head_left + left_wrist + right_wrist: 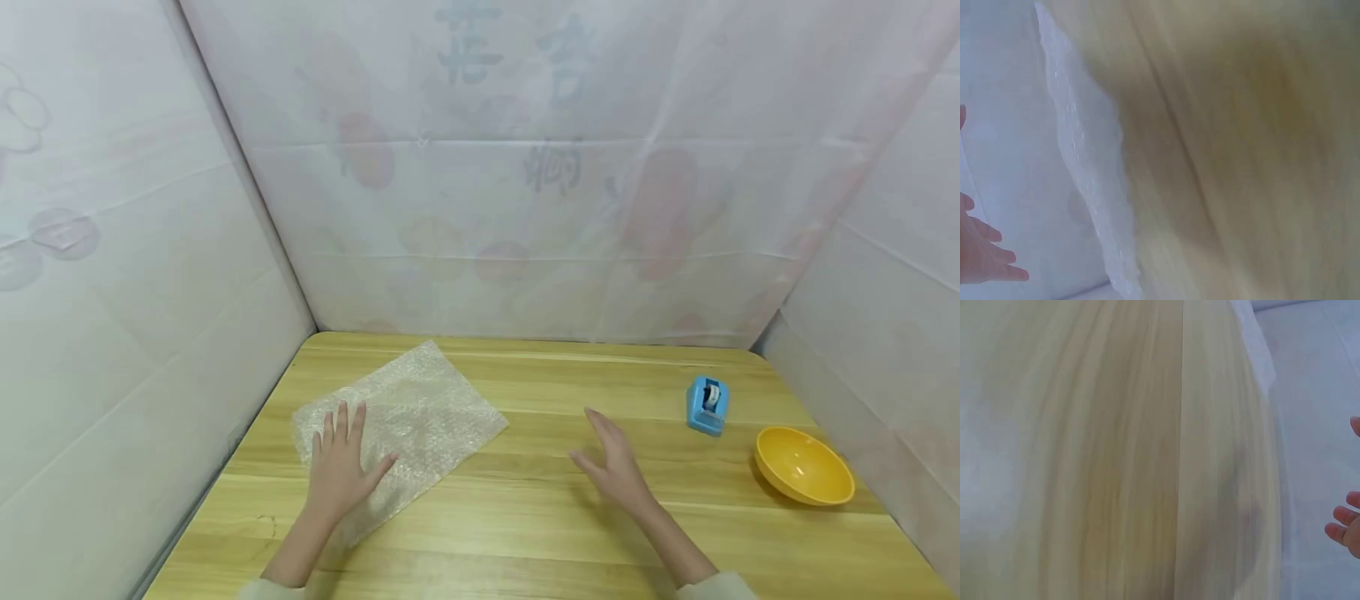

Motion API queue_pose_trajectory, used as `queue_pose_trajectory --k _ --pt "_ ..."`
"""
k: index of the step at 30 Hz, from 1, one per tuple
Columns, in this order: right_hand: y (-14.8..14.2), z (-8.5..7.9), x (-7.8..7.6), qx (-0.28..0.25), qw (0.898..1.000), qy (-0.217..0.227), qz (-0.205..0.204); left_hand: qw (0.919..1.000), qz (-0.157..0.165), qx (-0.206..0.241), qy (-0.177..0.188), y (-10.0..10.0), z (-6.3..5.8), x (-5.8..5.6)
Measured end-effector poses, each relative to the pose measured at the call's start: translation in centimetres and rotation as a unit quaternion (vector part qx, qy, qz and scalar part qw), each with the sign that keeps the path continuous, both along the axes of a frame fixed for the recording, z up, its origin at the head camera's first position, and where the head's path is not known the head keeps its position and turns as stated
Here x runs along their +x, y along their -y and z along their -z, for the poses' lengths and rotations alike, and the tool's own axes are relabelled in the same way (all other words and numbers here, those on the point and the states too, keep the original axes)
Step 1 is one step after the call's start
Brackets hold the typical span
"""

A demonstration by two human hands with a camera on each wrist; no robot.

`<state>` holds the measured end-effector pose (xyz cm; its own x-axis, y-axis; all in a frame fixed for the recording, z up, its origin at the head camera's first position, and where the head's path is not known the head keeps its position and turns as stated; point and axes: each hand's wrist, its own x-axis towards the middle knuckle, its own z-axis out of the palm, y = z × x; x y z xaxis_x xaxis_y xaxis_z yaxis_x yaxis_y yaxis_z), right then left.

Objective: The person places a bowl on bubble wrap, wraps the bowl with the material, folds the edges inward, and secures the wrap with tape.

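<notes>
Bright, diffuse light is filling my head view, washing the far curtain pale and dotting the bubble wrap on the left with small glints, while my right hand and the yellow bowl on the right are casting soft-edged shadows on the wooden table. Wide-angle stretching is making the side walls splay outward toward the edges. My wrist views are looking dimmer and cooler, the left one blurring the grain beneath a broad shadow, the right one showing milky glare and a faint shadow.
</notes>
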<state>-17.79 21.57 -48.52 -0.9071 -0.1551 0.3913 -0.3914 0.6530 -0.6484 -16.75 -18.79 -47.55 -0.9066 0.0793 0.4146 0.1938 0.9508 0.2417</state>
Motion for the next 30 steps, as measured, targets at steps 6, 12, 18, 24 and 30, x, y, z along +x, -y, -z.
queue_pose_trajectory --k 6,12,18,24,30 --pt "2.9 0.4 -1.0 -0.033 0.999 0.022 -0.023 0.9986 -0.014 0.044 -0.026 1.8 -0.3 -0.9" --pt "5.6 0.7 -2.6 -0.081 0.993 0.075 -0.036 0.9959 -0.033 0.082 -0.019 3.5 -0.5 -1.6" --pt "7.5 0.4 -4.0 -0.145 0.981 0.127 -0.01 0.9913 -0.069 0.109 0.024 5.0 -0.6 -2.4" --pt "9.2 0.9 -5.1 -0.18 0.964 0.191 0.033 0.9808 -0.101 0.139 0.093 6.4 -0.7 -3.1" --pt "10.4 1.6 -5.9 -0.214 0.94 0.256 0.063 0.9604 -0.127 0.184 0.167 7.5 -0.8 -3.9"
